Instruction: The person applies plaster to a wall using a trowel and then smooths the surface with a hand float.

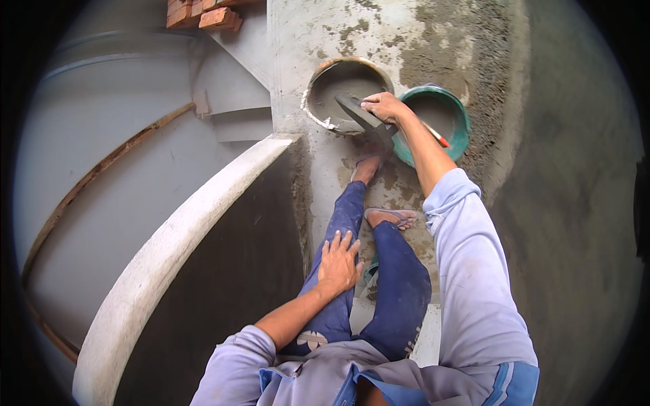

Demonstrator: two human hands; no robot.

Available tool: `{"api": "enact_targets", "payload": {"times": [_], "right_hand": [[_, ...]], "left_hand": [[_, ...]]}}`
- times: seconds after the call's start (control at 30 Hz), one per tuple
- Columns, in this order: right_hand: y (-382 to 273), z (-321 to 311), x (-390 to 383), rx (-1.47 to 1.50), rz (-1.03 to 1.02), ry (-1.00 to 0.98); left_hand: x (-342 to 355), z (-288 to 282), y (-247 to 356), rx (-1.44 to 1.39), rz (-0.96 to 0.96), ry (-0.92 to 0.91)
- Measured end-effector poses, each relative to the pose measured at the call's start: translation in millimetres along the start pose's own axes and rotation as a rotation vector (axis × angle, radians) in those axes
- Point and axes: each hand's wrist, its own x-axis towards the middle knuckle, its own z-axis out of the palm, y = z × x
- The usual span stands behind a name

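My right hand (384, 108) is closed on a plastering float (362, 114), a flat grey tool smeared with mortar. The float is tilted over the near rim of a round bucket (309, 108) that holds grey wet mortar. Its lower end hangs close to a green basin (460, 143) on the right, which has murky grey liquid in it. A brush handle with a red tip (443, 142) leans inside this basin. My left hand (340, 262) lies flat on my left leg, fingers spread, holding nothing.
A low curved white wall edge (183, 223) runs along my left. Bricks (220, 19) are piled at the far left. Rough, mortar-splashed floor (433, 47) lies beyond the buckets, and a grey plastered surface (569, 203) rises on the right. My sandalled feet stand just before the buckets.
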Motion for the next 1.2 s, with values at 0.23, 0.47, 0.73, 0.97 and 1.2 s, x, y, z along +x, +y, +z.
{"api": "enact_targets", "payload": {"times": [0.23, 0.47, 0.73, 0.97, 1.2], "right_hand": [[17.0, 43.2, 69.6, -0.233, 0.083, 0.005], [21.7, 53.8, 98.8, -0.668, 0.010, -0.174], [61.7, 44.9, 109.8, -0.141, 0.156, -0.268], [-9.5, 11.3, -123.9, 1.100, 0.172, -0.026], [-51.8, 0.8, -468.1, 1.428, -0.236, 0.152]], "left_hand": [[7.1, -13.5, -4.4, -0.149, -0.046, 0.019], [6.5, -11.3, -5.2, -0.177, -0.047, 0.014], [9.5, -12.7, -5.8, -0.184, -0.039, 0.015], [4.9, -5.3, -11.3, -0.060, -0.019, 0.048], [-9.9, -7.4, -3.9, 0.078, 0.373, 0.242]]}}
